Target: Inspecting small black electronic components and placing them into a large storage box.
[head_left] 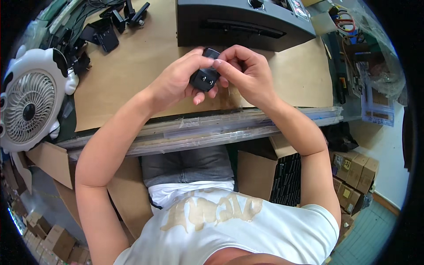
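The worktop [300, 79], covered in brown paper, is the largest thing about the hands; its near edge is a layered, taped ledge that crosses under both forearms. On its far side stands a dark grey machine [194, 20] with a long slot in its front, close beyond the fingertips, so room for moving forward is tight. A white fan [42, 86] borders the left side, and black boxy parts [104, 37] with cables lie at the far left. Brown paper shows to either side of the hands, giving more room sideways than ahead.

The left hand [181, 75] pinches a black adapter [204, 78] above the paper, thumb over the top and fingers curled beneath. The right hand [254, 75] meets its right side, thumb and forefinger drawn close together; blur hides whether that grip pinches anything.

The adapter looks light, stiff and hard-shelled, probably smooth enough to slip if held loosely. Its long sides seem the best hold. Smallest are two pale metal prongs [204, 78] on the face turned toward the person; they look like the part most easily bent, so fingers are better kept off them.
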`<state>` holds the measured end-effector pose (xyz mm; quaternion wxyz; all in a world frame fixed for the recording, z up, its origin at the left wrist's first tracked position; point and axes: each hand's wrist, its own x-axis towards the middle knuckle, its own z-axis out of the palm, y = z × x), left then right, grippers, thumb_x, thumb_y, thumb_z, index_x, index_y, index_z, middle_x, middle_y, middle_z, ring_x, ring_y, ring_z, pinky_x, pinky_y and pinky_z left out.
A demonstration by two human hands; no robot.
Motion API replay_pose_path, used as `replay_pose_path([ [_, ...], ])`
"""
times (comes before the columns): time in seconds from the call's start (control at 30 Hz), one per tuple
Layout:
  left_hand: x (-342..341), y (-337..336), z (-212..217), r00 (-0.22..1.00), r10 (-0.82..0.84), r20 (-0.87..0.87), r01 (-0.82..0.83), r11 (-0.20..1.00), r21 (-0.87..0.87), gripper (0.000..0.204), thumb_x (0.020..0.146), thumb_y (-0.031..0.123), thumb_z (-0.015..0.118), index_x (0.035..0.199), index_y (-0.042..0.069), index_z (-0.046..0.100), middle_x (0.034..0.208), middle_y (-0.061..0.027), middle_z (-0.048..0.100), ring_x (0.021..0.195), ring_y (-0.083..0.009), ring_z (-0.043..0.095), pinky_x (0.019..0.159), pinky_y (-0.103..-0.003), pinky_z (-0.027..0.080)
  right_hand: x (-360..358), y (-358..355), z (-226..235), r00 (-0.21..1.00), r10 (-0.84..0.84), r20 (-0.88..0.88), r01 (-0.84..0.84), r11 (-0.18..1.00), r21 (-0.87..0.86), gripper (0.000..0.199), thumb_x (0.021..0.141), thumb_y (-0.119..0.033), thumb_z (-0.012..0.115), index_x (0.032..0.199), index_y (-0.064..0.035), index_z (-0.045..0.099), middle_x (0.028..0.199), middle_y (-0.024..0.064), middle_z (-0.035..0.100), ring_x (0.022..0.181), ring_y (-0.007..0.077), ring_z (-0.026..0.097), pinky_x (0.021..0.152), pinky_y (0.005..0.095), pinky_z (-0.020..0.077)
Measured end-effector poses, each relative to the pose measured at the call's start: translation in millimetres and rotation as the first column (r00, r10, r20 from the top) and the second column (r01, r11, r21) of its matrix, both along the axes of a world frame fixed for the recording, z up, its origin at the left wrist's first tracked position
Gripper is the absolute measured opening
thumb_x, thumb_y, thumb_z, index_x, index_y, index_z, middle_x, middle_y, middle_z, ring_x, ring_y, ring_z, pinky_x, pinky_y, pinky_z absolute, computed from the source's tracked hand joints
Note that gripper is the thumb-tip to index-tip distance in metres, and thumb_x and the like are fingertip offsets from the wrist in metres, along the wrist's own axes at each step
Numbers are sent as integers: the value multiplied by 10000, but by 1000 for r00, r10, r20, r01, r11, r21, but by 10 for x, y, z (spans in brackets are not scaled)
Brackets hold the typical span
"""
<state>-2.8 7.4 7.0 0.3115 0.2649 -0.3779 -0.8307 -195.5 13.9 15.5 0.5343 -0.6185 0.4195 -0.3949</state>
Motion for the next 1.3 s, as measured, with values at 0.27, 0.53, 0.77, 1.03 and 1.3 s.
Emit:
replay_pose_path([
  [0.27,4,11,52,998,23,50,-23,1000,-4,261,923,104,408,1163,7,441,917,-169,616,693,-147,584,430,-176,429,12,-1,13,997,-21,-74,16,997,-71,72,890,-61,672,877,-2,633,666,-9,539,565,61,501,525,166,378],
  [0.53,-30,36,125,985,10,172,12,991,-130,262,909,86,392,1157,15,433,891,-163,605,684,-129,571,428,-172,412,14,3,28,991,-30,-127,11,990,-144,89,847,-62,698,836,1,636,604,-2,503,514,71,442,491,199,388],
  [0.77,-36,39,148,984,-45,175,69,989,-131,218,925,91,384,1127,19,425,928,-112,581,683,-132,567,475,-190,445,49,1,-15,966,-147,-212,31,883,-468,77,858,-49,688,865,-2,628,611,-22,513,555,60,487,515,171,372],
  [1.03,-86,57,93,994,12,108,5,989,-148,295,898,72,371,1182,0,409,925,-167,592,659,-167,581,407,-189,419,36,47,52,987,-138,-85,121,976,-184,65,885,-52,648,904,3,619,676,48,612,555,111,542,518,226,432],
  [1.3,82,-152,-16,999,26,-24,-26,1000,-11,292,919,148,373,1081,-66,488,822,-182,661,508,-177,575,358,-188,391,-5,-65,131,949,-20,-314,-181,780,-599,313,770,97,556,1041,-35,640,1057,97,654,793,198,637,646,293,502],
])
